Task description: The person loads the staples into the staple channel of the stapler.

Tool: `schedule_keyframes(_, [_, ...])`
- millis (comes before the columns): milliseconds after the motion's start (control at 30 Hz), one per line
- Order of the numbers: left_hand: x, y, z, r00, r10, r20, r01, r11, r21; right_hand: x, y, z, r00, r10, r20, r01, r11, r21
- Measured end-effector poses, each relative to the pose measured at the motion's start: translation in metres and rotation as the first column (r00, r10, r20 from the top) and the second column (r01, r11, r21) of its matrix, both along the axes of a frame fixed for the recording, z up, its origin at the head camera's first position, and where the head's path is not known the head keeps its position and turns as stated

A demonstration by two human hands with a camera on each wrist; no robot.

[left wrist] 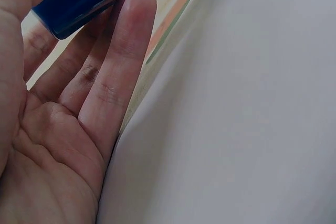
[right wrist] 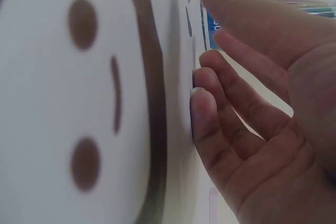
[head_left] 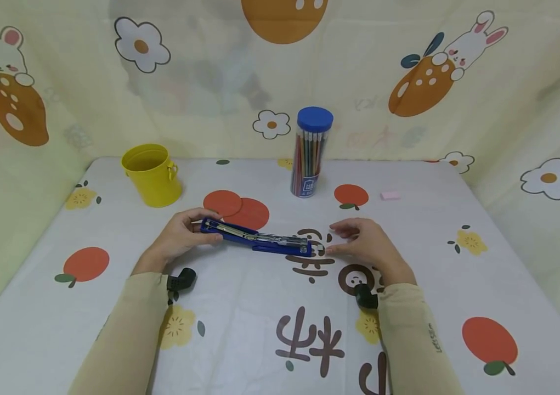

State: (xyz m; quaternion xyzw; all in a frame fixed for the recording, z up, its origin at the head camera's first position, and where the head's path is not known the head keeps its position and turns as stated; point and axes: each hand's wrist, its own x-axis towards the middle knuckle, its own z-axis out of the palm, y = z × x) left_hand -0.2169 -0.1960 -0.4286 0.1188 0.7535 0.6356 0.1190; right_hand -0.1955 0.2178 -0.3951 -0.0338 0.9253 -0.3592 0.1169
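We see a long blue plastic tool with a silver metal rail, apparently a stapler (head_left: 260, 239), in the middle of the scene, slanting from far left to near right over a white table cloth printed with fruit and flowers (head_left: 240, 318). Its left end seems raised off the cloth; we cannot tell whether its right end touches it.

Our left hand (head_left: 178, 237) pinches the left end between thumb and fingers. Our right hand (head_left: 371, 241) holds nothing that we can see: its fingers are loosely bent and apart, and its thumb tip is at or just beside the stapler's right end, though we cannot tell if they touch.

As we judge it, the work is partway: the stapler is in our grip with its metal parts exposed, while a firm hold by the right hand is not yet made. We see no loose staples or paper, so what remains beyond that we cannot say.

Farther off, the yellow round bucket (head_left: 156, 181), the clear blue-lidded jar of pencils (head_left: 307, 159) and the pink rectangular eraser (head_left: 390, 195) stand apart from our hands.
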Motion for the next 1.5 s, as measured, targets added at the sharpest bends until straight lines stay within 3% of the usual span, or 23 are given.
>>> schedule_keyframes(333, [0.0, 0.0, 0.001, 1.0, 0.003, -0.002, -0.003, 1.0, 0.015, 0.0, -0.005, -0.004, 0.999, 0.036, 0.001, -0.036, 0.998, 0.052])
schedule_keyframes(867, [-0.001, -0.002, 0.003, 1.0, 0.005, 0.001, -0.005, 1.0, 0.03, -0.003, -0.014, -0.003, 0.991, 0.122, -0.057, -0.12, 0.992, 0.023])
schedule_keyframes(1500, [-0.001, 0.0, 0.0, 1.0, 0.017, 0.009, -0.017, 1.0, 0.024, 0.001, -0.016, 0.0, 0.986, 0.154, -0.063, -0.152, 0.988, 0.029])
